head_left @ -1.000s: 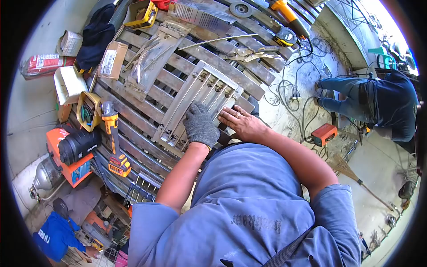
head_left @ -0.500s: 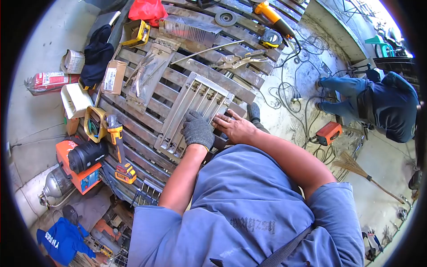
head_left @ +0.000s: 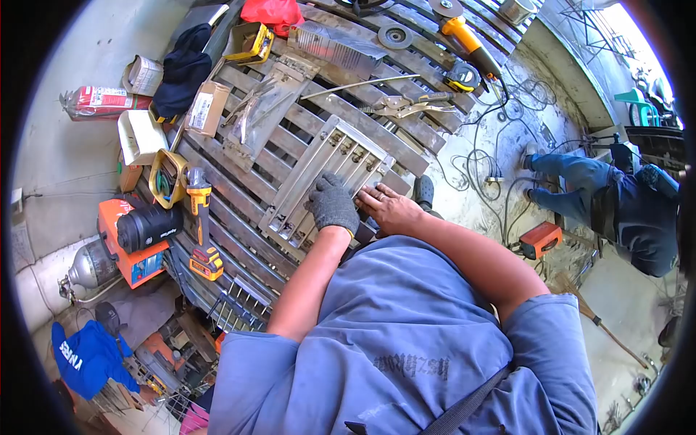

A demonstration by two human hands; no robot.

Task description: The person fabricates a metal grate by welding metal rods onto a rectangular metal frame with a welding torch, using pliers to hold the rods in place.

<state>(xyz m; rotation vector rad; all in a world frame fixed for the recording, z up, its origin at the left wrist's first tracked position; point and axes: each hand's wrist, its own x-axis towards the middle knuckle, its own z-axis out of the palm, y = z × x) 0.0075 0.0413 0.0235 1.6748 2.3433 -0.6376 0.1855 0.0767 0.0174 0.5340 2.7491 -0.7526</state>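
Note:
A rectangular metal grille [head_left: 308, 190] with parallel bars lies tilted on the slatted metal table in front of my body. My left hand [head_left: 333, 201], in a dark grey knitted glove, rests on its near part with the fingers curled over the bars. My right hand [head_left: 391, 210] is bare, with a ring on one finger. It lies fairly flat at the grille's near right edge, fingers stretched out and touching the frame. The undersides of both hands are hidden.
Locking pliers [head_left: 413, 106], a thin rod [head_left: 359, 86], a tape measure [head_left: 462, 76] and a yellow angle grinder [head_left: 470, 45] lie on the slatted table [head_left: 243, 190]. A cordless grinder [head_left: 201, 217] is at left. Cables [head_left: 475, 156] cross the floor; a co-worker [head_left: 616, 206] bends at right.
The view has shifted slightly, so the table and tools appear further right. My hands stay on the grille with little change. The co-worker at right has shifted posture a little.

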